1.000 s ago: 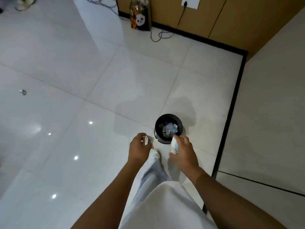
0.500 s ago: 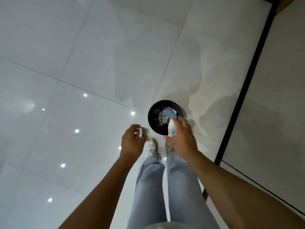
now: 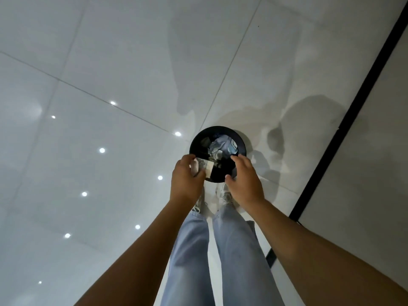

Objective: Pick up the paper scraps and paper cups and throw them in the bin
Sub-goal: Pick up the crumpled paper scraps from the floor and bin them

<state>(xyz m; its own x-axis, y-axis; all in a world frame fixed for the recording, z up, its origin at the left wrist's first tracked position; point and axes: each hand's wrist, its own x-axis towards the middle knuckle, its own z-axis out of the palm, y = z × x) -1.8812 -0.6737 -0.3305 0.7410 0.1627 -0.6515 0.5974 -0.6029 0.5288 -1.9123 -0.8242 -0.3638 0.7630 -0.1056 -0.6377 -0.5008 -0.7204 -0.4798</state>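
Black and round, the bin (image 3: 217,154) stands on the pale tiled floor (image 3: 110,74) just ahead of the person's shoes (image 3: 225,193), with crumpled paper scraps (image 3: 223,145) lying inside. Both forearms reach down and forward over it. The left hand (image 3: 186,182) hangs at the bin's near left rim, fingers curled round a small paper scrap (image 3: 204,167) that juts over the opening. The right hand (image 3: 245,180) is over the near right rim, palm down, fingers loosely spread and holding nothing.

Half a second ago the right hand pinched a white piece of paper above the bin; that piece is gone from the hand now, and the fingers have released. The left hand, then beside the bin, has come over its rim with its scrap still gripped.

A black strip (image 3: 353,102) runs diagonally to the right of the bin, bordering a matte grey surface (image 3: 364,173); wide glossy floor with ceiling-light reflections lies open to the left and beyond
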